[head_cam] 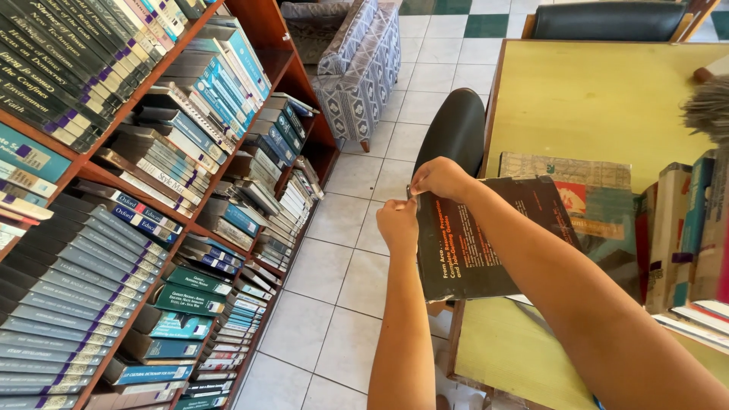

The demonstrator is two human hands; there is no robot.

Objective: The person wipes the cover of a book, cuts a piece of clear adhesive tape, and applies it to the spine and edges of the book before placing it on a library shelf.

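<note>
A dark paperback book point(486, 243) lies with its spine hanging over the left edge of the yellow-green table point(600, 99). My right hand point(440, 179) pinches the book's upper spine corner from above. My left hand point(398, 224) is closed just beside the spine, its fingertips meeting the same corner. Both forearms reach in from the bottom of the view. Under the dark book lies a worn book point(577, 178) with a faded patterned cover.
A tall wooden bookshelf point(250, 30) packed with stacked books point(91, 258) fills the left. Tiled floor point(342, 304) runs between it and the table. A black chair back point(456, 129) stands at the table's edge, a patterned sofa point(364, 61) beyond. More books point(691, 228) stand at the right.
</note>
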